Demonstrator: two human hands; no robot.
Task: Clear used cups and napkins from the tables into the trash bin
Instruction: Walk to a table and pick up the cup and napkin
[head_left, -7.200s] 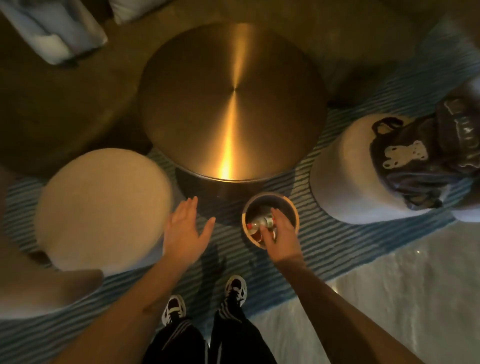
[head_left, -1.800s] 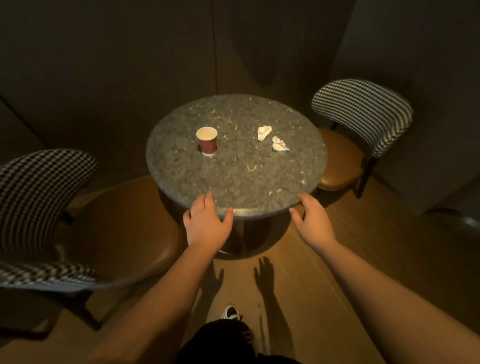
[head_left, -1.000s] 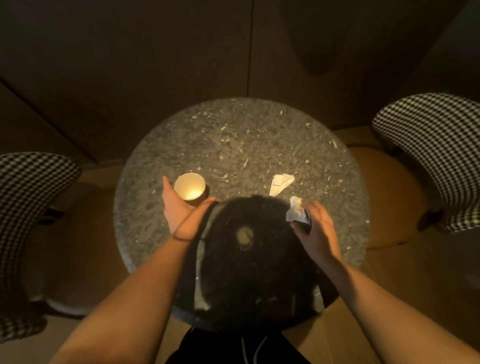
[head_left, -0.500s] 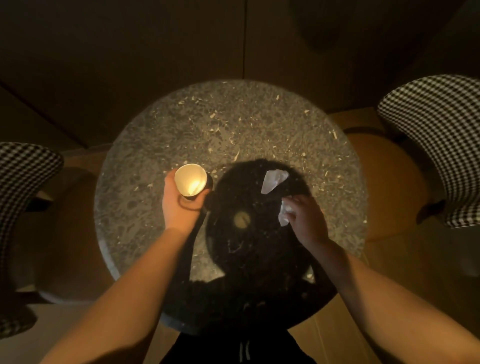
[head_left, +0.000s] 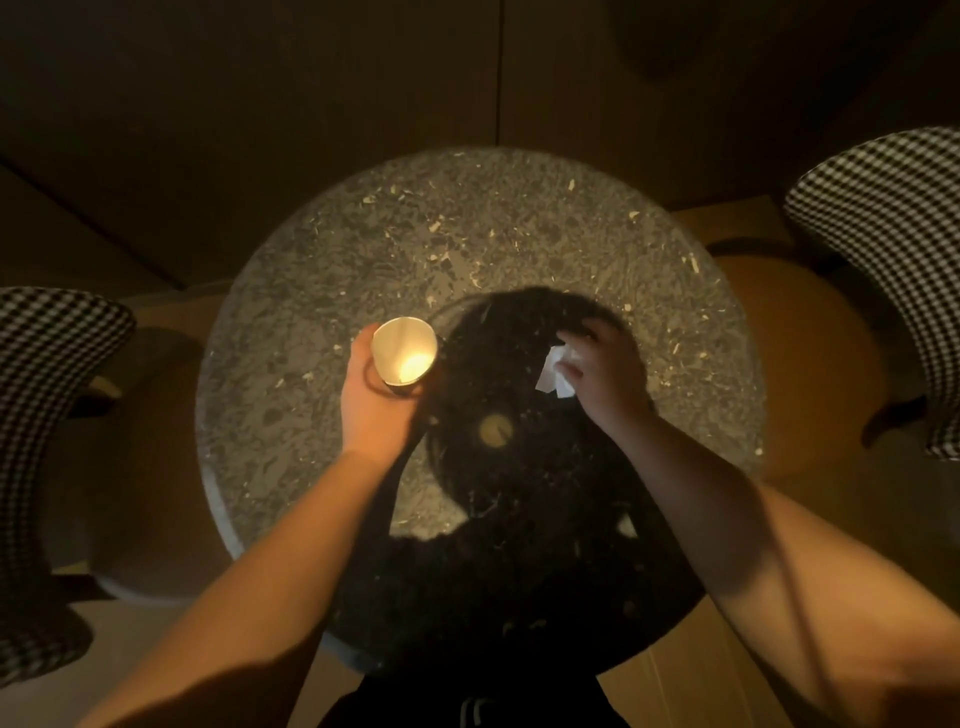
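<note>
Over the round stone counter (head_left: 395, 249), the left hand (head_left: 376, 402) wraps its fingers round the paper cup (head_left: 405, 352), while the right hand (head_left: 605, 371) pinches crumpled white napkins (head_left: 555, 371). The risks I judge likeliest are a loose napkin slipping free on the way to the bin, or dregs spilling if the cup tips. The cup's pale inside looks empty, though glare hides its bottom. No trash bin is in view. Checked chairs (head_left: 893, 218) flank the counter.

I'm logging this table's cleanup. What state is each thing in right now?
Cup: upright, open-topped, gripped by the left hand.
Napkins: crumpled, pinched in the right hand.
Table: speckled top, partly in the person's shadow.
Left chair: unoccupied.
Right chair: unoccupied.
</note>
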